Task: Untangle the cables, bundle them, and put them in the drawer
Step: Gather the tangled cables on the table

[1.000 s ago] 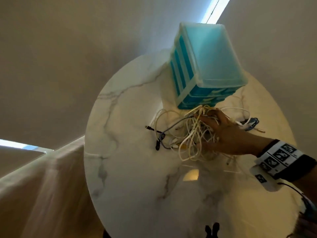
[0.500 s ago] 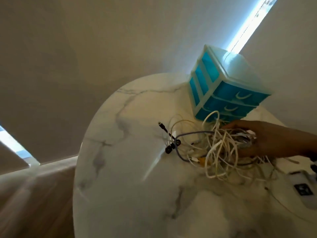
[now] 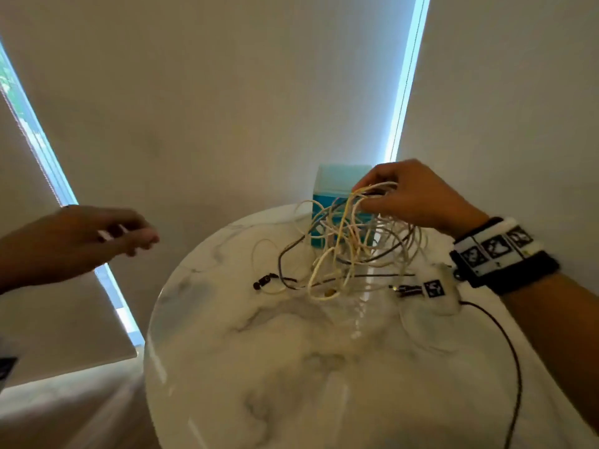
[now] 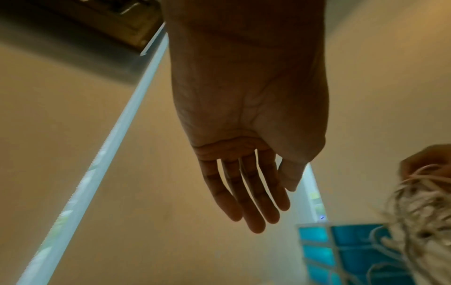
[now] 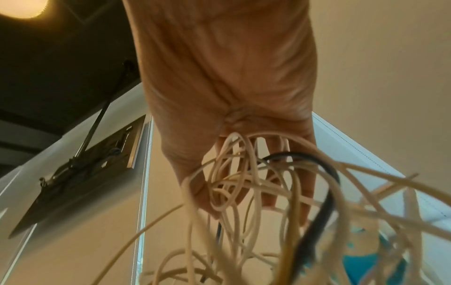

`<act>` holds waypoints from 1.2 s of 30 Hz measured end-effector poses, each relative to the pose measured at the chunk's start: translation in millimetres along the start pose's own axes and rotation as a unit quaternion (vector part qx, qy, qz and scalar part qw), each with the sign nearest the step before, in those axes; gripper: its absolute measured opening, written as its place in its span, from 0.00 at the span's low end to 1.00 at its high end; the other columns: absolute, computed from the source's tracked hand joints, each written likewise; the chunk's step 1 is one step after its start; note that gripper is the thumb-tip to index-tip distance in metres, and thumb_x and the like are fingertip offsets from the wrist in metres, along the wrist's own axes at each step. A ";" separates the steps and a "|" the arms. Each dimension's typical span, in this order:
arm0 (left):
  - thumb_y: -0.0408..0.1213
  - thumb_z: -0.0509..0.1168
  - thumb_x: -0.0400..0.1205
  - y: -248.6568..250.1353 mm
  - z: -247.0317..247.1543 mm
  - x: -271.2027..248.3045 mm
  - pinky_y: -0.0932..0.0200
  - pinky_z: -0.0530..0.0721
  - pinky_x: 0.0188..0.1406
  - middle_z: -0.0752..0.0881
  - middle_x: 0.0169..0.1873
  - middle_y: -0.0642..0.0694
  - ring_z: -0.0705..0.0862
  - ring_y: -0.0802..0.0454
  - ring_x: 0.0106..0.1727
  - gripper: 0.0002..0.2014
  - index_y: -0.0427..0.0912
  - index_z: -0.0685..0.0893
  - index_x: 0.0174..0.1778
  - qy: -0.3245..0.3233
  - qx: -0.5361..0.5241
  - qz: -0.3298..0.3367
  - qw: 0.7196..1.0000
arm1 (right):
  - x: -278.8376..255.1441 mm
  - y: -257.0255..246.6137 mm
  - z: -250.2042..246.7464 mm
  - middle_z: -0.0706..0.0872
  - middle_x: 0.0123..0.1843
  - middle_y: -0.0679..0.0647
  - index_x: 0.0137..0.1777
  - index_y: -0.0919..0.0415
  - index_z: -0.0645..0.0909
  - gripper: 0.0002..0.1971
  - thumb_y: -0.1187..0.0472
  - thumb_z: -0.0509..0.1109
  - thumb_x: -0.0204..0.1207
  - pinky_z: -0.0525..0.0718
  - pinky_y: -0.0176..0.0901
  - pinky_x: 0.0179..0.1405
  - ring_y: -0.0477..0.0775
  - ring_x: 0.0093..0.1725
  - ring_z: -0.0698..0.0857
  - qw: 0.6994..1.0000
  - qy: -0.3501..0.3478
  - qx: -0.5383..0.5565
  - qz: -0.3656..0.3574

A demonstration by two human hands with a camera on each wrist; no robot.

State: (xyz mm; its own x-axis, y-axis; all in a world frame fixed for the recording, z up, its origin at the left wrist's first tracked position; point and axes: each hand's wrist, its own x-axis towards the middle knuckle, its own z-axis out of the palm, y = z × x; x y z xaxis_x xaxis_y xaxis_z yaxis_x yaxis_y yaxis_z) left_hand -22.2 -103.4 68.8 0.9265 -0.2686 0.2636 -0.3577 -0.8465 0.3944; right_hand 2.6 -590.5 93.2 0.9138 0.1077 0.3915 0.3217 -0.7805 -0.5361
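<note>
A tangle of white, yellow and dark cables (image 3: pixel 350 244) hangs above the round marble table (image 3: pixel 291 367), its lower loops and plugs still lying on the top. My right hand (image 3: pixel 376 196) grips the upper loops, fingers curled through the cables (image 5: pixel 256 183). Behind the tangle stands the blue drawer unit (image 3: pixel 337 189), also seen as the blue drawer unit (image 4: pixel 346 254) in the left wrist view, with its drawers shut. My left hand (image 3: pixel 129 234) hovers in the air left of the table, holding nothing, its fingers (image 4: pixel 251 204) straight.
A dark plug (image 3: pixel 262 281) lies on the table left of the tangle, another connector (image 3: pixel 405 288) to the right. A thin black lead (image 3: pixel 505 345) runs from my right wrist unit. Window blinds (image 3: pixel 227 108) close off the far side beyond the table's edge.
My right hand has lifted the tangle off the table in front of the drawer unit. My left hand has come into view at the left. The head camera has swung upward.
</note>
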 end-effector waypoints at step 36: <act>0.55 0.80 0.79 139.0 172.9 159.4 0.47 0.95 0.53 0.81 0.72 0.51 0.92 0.48 0.54 0.33 0.51 0.76 0.77 -0.201 -0.104 0.062 0.972 | -90.5 129.4 30.2 0.89 0.60 0.51 0.54 0.52 0.93 0.13 0.71 0.73 0.81 0.90 0.50 0.65 0.55 0.61 0.88 0.930 -0.026 0.124 0.345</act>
State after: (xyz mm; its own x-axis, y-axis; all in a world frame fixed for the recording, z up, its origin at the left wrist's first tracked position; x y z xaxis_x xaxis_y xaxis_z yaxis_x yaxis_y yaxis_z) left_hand 96.0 -343.4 13.5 0.8311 -0.5554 -0.0287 -0.4459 -0.6963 0.5624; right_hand -31.0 -682.6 -34.2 0.9323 -0.3321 -0.1433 -0.3052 -0.5098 -0.8043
